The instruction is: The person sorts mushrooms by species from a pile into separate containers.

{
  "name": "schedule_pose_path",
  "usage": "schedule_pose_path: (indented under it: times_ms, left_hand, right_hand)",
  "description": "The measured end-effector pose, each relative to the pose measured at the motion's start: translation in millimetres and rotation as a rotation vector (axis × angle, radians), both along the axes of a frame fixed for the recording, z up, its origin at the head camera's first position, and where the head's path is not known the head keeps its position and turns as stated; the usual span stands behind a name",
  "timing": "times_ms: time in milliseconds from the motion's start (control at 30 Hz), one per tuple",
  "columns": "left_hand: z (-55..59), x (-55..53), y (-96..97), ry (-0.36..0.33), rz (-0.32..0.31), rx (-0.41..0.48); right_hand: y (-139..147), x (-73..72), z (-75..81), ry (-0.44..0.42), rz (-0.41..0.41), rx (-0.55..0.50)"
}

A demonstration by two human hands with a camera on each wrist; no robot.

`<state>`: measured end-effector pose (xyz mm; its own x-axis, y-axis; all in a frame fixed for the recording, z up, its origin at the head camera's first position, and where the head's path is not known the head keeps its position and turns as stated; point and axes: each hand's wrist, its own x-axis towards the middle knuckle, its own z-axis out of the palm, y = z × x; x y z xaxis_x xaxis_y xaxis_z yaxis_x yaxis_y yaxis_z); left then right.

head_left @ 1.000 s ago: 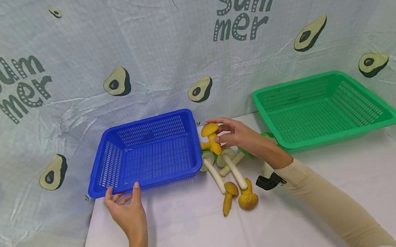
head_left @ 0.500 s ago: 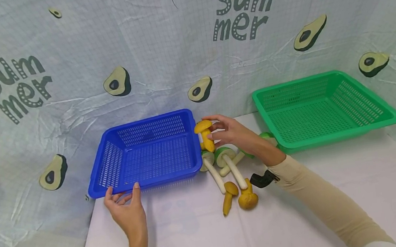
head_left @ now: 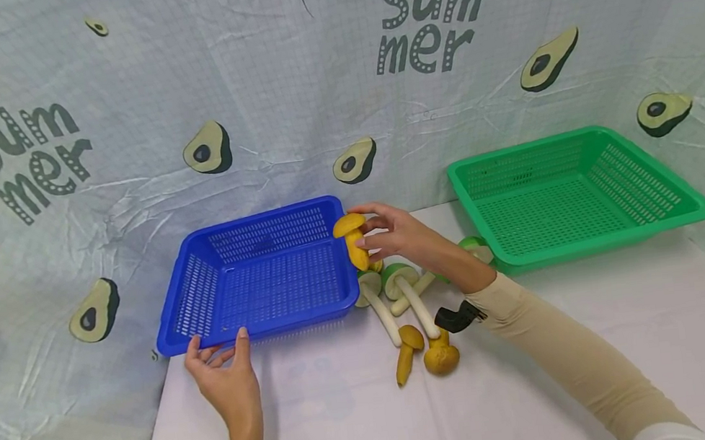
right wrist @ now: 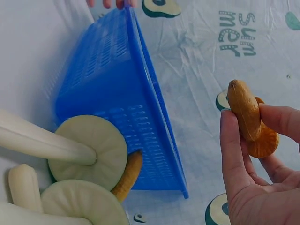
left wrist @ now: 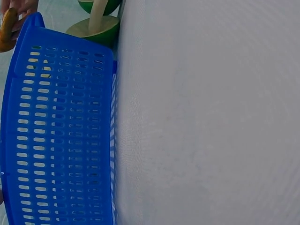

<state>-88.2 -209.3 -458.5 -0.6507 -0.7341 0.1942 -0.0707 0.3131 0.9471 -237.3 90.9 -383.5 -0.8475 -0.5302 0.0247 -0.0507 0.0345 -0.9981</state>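
Observation:
In the head view my right hand [head_left: 402, 232] pinches a yellow toy mushroom [head_left: 355, 241] by its stem, cap up, at the right rim of the blue basket [head_left: 260, 328]. The right wrist view shows the mushroom [right wrist: 244, 110] between thumb and fingers, raised beside the basket wall. My left hand [head_left: 231, 386] holds the basket's front rim near its left corner. Right of the basket lie several green-capped mushrooms with white stems [head_left: 413, 296], and another yellow mushroom [right wrist: 129, 178] partly hidden behind their caps.
Two brownish-yellow mushrooms [head_left: 410, 353] lie nearer the front of the white table [head_left: 351, 438]. A green basket [head_left: 597, 243] stands at the back right, with a green-capped mushroom [head_left: 476, 249] against its left side. A printed cloth [head_left: 284, 75] hangs behind.
My right hand has moved left with the yellow mushroom, from above the pile to the blue basket's right rim. The left hand has stayed on the front rim.

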Motion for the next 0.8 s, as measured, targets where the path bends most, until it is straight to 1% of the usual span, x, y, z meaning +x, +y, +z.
schedule_pose_path:
  times_ms: [267, 433, 567, 800]
  left_hand:
    - [-1.5, -0.5, -0.3, 0.014, 0.002, -0.001]
    - [-1.1, -1.4, -0.1, 0.008, 0.006, -0.001]
    - [0.0, -2.5, -0.5, 0.007, 0.003, 0.010]
    - [1.0, -0.6, 0.4, -0.011, 0.009, 0.009]
  right_hand:
    - [-7.2, -1.1, 3.9, -0.019, -0.002, -0.010]
    - [-10.9, -4.0, 4.4, -0.006, 0.013, -0.014]
    - [-13.5, -5.7, 5.8, -0.012, 0.029, -0.042]
    - [-18.1, -6.7, 6.0, -0.020, 0.044, -0.040]
